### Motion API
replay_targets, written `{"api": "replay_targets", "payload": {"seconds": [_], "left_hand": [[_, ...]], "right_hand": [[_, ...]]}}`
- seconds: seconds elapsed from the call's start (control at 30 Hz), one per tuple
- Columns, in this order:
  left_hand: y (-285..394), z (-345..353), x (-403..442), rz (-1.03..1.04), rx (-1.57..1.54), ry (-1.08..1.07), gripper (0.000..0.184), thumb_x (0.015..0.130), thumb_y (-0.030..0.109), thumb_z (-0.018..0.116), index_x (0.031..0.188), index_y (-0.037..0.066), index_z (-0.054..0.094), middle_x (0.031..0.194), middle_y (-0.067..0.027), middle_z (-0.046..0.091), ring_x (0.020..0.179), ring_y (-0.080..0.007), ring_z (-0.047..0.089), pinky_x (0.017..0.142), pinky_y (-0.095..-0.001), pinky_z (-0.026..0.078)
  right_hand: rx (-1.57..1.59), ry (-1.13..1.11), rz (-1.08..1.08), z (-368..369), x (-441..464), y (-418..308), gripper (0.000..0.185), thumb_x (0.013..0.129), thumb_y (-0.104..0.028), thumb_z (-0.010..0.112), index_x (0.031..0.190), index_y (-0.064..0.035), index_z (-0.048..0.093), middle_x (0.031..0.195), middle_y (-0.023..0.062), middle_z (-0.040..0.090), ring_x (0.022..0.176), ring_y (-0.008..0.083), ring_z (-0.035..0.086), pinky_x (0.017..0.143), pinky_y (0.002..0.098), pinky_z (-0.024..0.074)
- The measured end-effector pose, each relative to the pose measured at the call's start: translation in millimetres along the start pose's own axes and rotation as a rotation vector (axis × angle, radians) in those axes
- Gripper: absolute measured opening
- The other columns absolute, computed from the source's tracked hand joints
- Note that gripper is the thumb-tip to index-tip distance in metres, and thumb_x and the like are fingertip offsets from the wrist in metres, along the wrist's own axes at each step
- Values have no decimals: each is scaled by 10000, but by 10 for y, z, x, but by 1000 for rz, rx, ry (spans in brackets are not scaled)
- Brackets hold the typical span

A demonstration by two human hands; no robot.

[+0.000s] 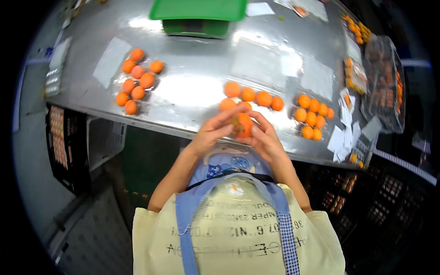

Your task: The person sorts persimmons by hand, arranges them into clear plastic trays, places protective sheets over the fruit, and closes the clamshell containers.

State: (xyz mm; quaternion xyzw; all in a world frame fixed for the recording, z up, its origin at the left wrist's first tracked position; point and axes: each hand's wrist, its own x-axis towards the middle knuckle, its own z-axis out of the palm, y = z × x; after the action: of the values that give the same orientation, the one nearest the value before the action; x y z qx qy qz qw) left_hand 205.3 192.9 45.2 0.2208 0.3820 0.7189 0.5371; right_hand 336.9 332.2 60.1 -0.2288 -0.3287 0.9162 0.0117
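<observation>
Just over the table's near edge, I hold an orange persimmon [244, 124] between both hands, its dark leafy top turned toward the left. The fingers of my left hand [211, 132] curve around its left side. My right hand [266, 137] closes on it from the right, thumb against the skin. Right beyond my hands, several persimmons [263, 98] sit in rows in what looks like a clear plastic tray [259, 68]. My fingers partly cover the nearest ones.
More persimmons [138, 92] lie in a group at left, and another group [311, 119] at right. A green bin [198, 11] stands at the back of the metal table [183, 91]. White paper slips [343, 140] and a stack of clear containers [382, 82] are far right. A black crate [68, 142] stands lower left.
</observation>
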Motion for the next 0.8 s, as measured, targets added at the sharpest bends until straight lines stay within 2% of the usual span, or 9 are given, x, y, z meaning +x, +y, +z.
{"api": "replay_targets", "payload": {"seconds": [0.17, 0.27, 0.3, 0.4, 0.43, 0.53, 0.57, 0.67, 0.8], "left_hand": [[47, -170, -103, 16, -65, 20, 541, 887, 152, 539, 1388, 21, 381, 1401, -110, 417, 1281, -198, 404, 1047, -333, 331], [158, -347, -246, 73, 87, 165, 525, 885, 136, 545, 1379, 40, 396, 1370, -109, 445, 1243, -194, 439, 1029, -337, 352], [184, -437, -304, 92, 139, 247, 468, 906, 146, 535, 1350, 47, 425, 1299, -110, 489, 1180, -194, 485, 994, -341, 392], [300, -700, -537, 75, 126, 439, 412, 938, 183, 504, 1318, 33, 447, 1235, -110, 510, 1134, -190, 510, 944, -334, 438], [394, -752, -627, 93, 77, 447, 383, 960, 213, 475, 1289, 17, 461, 1196, -111, 515, 1111, -185, 522, 909, -322, 465], [655, -883, -859, 151, -37, 541, 360, 951, 184, 498, 1271, 19, 479, 1220, -108, 524, 1092, -159, 534, 878, -311, 481], [728, -934, -913, 158, -64, 572, 365, 943, 180, 522, 1258, 1, 482, 1212, -105, 534, 1082, -167, 547, 908, -313, 465], [864, -1137, -1048, 126, -4, 612, 374, 922, 158, 562, 1252, 0, 486, 1186, -107, 553, 1084, -172, 551, 941, -306, 443], [969, -1384, -1108, 147, -75, 615, 390, 894, 125, 605, 1244, -5, 491, 1186, -117, 557, 1103, -171, 542, 954, -304, 432]], "right_hand": [[-60, -1, 79, 84, 186, 78, 655, 826, -205, 685, 1357, -11, 354, 1288, 126, 476, 1184, 235, 498, 925, 398, 487], [-158, -41, 116, 207, 401, 105, 637, 823, -181, 678, 1350, -2, 368, 1275, 127, 489, 1162, 229, 511, 928, 381, 484], [-200, -14, 117, 307, 483, 103, 607, 789, -128, 706, 1307, -2, 416, 1266, 132, 497, 1145, 223, 519, 924, 368, 482], [-588, -72, -1, 742, 773, 123, 571, 754, -82, 738, 1246, 1, 460, 1220, 117, 513, 1123, 207, 526, 895, 354, 494], [-802, -84, -207, 885, 889, 209, 545, 711, -58, 765, 1183, -9, 497, 1141, 108, 529, 1069, 215, 543, 839, 337, 507], [-1272, -200, -538, 1309, 1155, 329, 549, 677, -66, 775, 1159, -23, 516, 1085, 122, 529, 1009, 247, 551, 783, 327, 510], [-1297, -227, -591, 1398, 1238, 406, 571, 643, -63, 778, 1153, -36, 522, 1079, 151, 522, 982, 298, 540, 790, 345, 493], [-1413, -274, -683, 1630, 1395, 587, 579, 643, -63, 774, 1163, -35, 521, 1077, 162, 518, 993, 325, 529, 825, 368, 477], [-1413, -243, -653, 1805, 1546, 720, 581, 644, -62, 772, 1164, -21, 516, 1084, 172, 518, 997, 340, 529, 843, 375, 470]]}}
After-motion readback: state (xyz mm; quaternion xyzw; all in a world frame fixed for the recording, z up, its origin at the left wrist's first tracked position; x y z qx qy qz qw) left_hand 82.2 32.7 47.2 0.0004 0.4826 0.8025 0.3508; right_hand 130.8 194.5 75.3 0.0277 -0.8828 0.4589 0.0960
